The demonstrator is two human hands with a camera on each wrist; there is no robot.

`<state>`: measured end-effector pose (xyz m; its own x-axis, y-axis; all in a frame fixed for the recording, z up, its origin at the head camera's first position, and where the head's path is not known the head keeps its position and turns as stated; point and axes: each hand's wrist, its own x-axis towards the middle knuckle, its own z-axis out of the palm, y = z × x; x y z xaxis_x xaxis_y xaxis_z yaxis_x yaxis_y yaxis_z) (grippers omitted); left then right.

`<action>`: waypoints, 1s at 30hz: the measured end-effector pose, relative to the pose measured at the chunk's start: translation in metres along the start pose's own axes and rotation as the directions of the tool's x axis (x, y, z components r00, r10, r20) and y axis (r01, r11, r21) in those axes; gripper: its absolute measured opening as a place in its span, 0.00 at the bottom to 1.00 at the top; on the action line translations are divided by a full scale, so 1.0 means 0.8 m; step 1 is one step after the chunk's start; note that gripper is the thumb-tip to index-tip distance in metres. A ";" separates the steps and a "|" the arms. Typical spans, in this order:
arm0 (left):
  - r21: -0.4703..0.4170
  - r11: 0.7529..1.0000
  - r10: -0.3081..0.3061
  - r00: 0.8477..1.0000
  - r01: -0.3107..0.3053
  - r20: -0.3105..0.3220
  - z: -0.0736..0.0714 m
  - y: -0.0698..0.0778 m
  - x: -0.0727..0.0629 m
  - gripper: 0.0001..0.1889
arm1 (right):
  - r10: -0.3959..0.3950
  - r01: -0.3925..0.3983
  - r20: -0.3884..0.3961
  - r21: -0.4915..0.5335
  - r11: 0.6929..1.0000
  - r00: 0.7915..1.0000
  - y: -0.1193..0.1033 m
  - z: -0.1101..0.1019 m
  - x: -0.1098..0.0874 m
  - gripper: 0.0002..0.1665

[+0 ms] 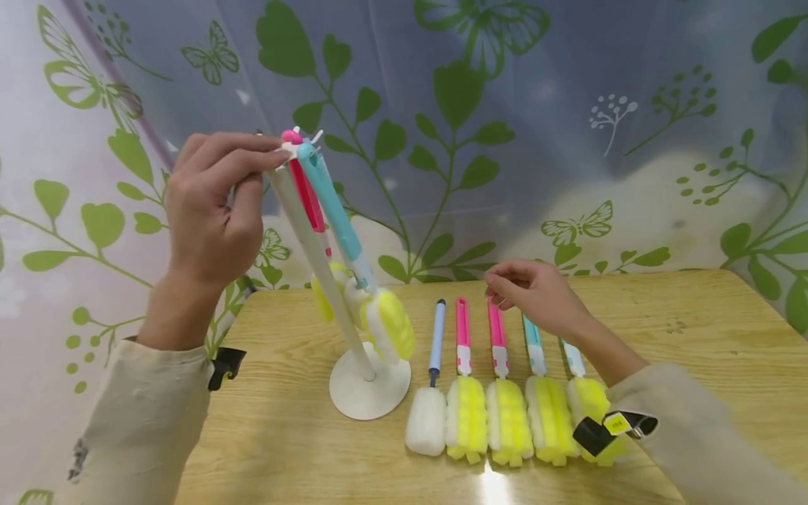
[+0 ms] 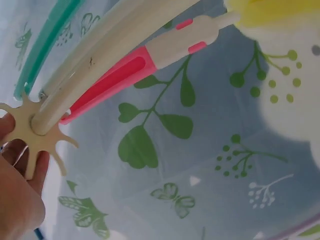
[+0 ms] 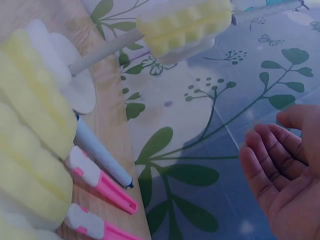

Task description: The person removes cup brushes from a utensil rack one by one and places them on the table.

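Note:
My left hand (image 1: 214,203) grips the top of a white stand (image 1: 315,252), its fingers at the star-shaped hook piece (image 2: 20,120). From that piece hang a bottle brush with a blue handle (image 1: 334,210) and one with a pink handle (image 1: 308,200), their yellow-and-white sponge heads low beside the pole. Loosely curled and holding nothing, my right hand (image 1: 536,294) is over the handle ends of a row of brushes. Nearest below it are a pink-handled brush (image 1: 499,344) and a turquoise-handled brush (image 1: 535,351). The right palm shows bare in the right wrist view.
Also in the row lie a white sponge brush (image 1: 426,424), another pink-handled brush (image 1: 463,330) and a blue-handled brush (image 1: 574,358) partly behind the right forearm. The stand's round base (image 1: 353,400) is left of them on the wooden table (image 1: 284,449). A leaf-patterned curtain (image 1: 391,84) hangs behind.

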<state>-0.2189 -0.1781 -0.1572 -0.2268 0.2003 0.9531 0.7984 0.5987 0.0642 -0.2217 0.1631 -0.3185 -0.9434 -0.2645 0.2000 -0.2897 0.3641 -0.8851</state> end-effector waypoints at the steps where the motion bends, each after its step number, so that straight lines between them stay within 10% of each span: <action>1: 0.029 1.000 0.011 1.000 -0.011 0.002 -0.001 0.000 0.000 0.20 | -0.008 0.008 0.000 0.005 1.000 1.000 -0.002 0.002 0.002 0.19; 10: 0.243 0.963 0.104 0.993 -0.114 0.053 -0.004 0.011 0.002 0.19 | -0.126 0.127 -0.016 0.123 0.984 0.992 -0.036 0.034 0.022 0.17; 30: 0.313 0.946 0.123 0.988 -0.089 -0.091 0.014 0.010 -0.001 0.13 | -0.337 0.352 -0.140 0.110 0.929 0.931 -0.133 0.124 0.051 0.21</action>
<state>-0.2185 -0.1643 -0.1608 -0.0753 0.2007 0.9768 0.6003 0.7913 -0.1163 -0.2134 0.0248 -0.2575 -0.8036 -0.2435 0.5431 -0.5841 0.1474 -0.7982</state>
